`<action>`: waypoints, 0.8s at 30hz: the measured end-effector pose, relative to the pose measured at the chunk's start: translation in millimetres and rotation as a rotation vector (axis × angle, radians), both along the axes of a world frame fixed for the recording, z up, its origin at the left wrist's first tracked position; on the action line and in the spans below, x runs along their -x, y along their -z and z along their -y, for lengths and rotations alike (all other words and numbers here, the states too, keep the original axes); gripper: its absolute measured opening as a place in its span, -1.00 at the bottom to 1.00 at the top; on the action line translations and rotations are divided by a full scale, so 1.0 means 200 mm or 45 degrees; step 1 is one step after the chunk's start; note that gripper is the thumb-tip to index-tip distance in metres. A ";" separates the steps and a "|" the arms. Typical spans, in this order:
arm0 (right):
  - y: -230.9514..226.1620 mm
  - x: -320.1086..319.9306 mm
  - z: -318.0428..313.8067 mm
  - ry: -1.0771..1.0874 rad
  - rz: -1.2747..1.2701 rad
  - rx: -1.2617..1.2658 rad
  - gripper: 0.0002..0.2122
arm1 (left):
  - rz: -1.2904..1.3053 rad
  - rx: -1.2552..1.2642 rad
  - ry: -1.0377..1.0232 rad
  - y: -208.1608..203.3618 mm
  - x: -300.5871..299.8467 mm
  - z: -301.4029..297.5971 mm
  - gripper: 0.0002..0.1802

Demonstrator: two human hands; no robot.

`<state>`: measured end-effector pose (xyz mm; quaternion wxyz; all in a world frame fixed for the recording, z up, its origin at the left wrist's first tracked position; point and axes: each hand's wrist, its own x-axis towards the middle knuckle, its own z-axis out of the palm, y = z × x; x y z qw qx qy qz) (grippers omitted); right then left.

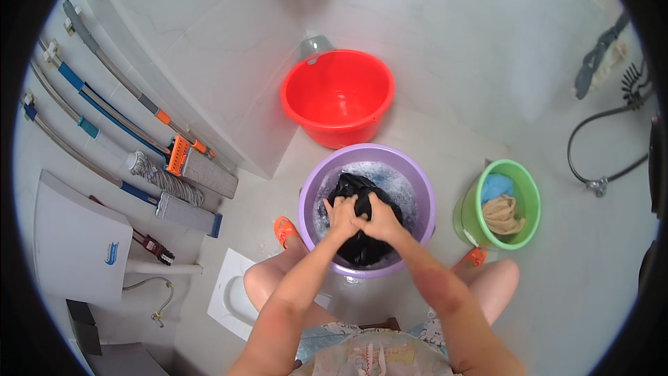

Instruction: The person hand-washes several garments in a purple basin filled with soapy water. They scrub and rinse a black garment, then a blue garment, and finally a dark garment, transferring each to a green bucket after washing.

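Round purple plastic basin (424,195) between orange-sandalled feet (284,230), probably so both hands reach evenly. Inside: crumpled wet black cloth (362,249), foamy whitish water (406,198) around it. Left hand (342,216) and right hand (380,218) pressed together on cloth, fingers bent (fabric pinched or not, can't tell). Round green plastic bucket (531,198), right: light-blue cloth (496,186), tan cloth (502,216).

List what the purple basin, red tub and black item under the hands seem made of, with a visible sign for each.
Purple basin: probably smooth plastic with a slight sheen; even colour, thick rounded rim.
Red tub: likely glossy plastic; bright highlights inside.
Black item: apparently wet fabric, shiny in places; it bunches in soft folds. Fibre unclear.
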<state>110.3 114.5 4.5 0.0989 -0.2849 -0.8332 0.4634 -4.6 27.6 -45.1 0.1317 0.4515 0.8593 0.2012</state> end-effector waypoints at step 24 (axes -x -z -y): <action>1.55 -0.08 -0.04 0.051 0.999 -0.393 -0.35 | 0.627 0.805 -0.254 1.17 -0.01 -0.02 -0.51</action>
